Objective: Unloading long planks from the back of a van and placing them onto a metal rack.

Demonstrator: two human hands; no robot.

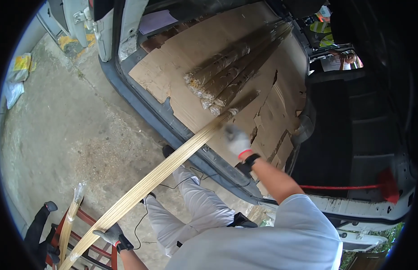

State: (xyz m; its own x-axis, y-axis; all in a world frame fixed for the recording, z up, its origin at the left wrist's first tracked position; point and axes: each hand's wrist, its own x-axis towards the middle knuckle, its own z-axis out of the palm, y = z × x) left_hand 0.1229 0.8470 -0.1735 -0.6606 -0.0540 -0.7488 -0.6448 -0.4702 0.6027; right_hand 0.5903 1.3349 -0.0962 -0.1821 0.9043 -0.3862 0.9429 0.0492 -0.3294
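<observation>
A long bundle of thin yellowish rods [159, 173] runs from the lower left up onto the cardboard inside a vehicle's cargo area. Its far part is wrapped in clear plastic. My left hand [111, 235], in a grey-white glove, is closed around the bundle near its close end. My right hand [237, 139], gloved too, hovers over the cardboard just right of the bundle's far part, apart from it. Motion blurs its fingers. Several plastic-wrapped bundles [236, 74] lie side by side on the cardboard sheet [191, 49], stretching toward the far right.
The vehicle's sill [150, 114] crosses between floor and cargo area. At lower left, a second rod bundle [70, 216] leans by a red metal frame [85, 218], beside another person's dark-clad limb [35, 229]. A red-handled tool [339, 186] lies right. A black cord [139, 220] hangs by my legs.
</observation>
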